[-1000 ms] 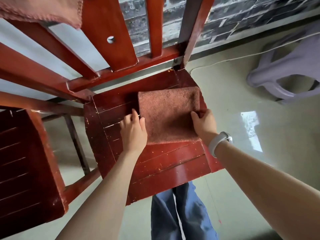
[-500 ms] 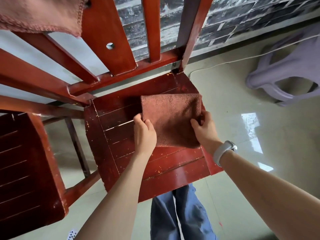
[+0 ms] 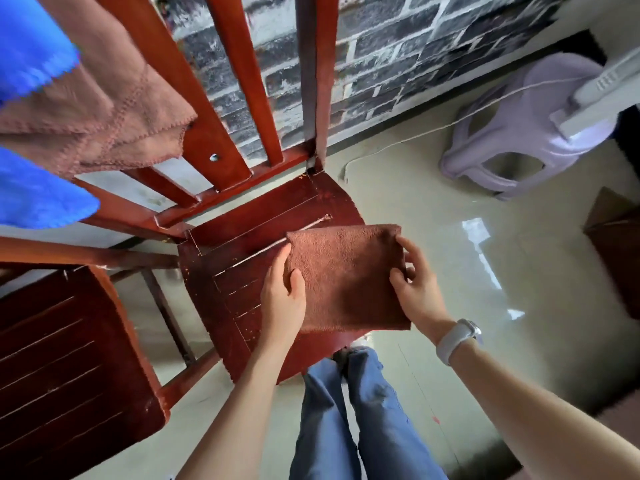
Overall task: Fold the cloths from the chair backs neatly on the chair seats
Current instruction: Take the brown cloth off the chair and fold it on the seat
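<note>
A: Item one, the folded brown cloth [image 3: 346,278]?
B: A flat rectangle, held over the front right part of the red chair seat [image 3: 242,247]. Its right edge juts past the seat rim. Whether it touches the wood, I cannot tell.

A: The hands?
B: Left hand [image 3: 282,299] grips the cloth's left edge, thumb on top, fingers out of sight beneath. Right hand [image 3: 414,287] grips the right edge, fingers curled round it, thumb on the top face. A pale wristband [image 3: 457,339] sits on the right wrist.

A: Cloths on the chair back?
B: One pinkish-brown cloth [image 3: 93,109] with a stitched edge, draped over the slatted chair back [image 3: 194,98] at upper left. Two patches of blue cloth [image 3: 34,188] at the left edge, one above and one below it, both blurred.

A: Surroundings?
B: A second red slatted seat [image 3: 69,368] at lower left, just beside the first. Blue trouser legs [image 3: 363,417] below the seat's front. A glossy pale floor [image 3: 450,237]. A lilac plastic stool [image 3: 523,126] at upper right, near a dark brick wall [image 3: 398,46]. A thin white cord [image 3: 398,142] runs along the floor towards the stool.
</note>
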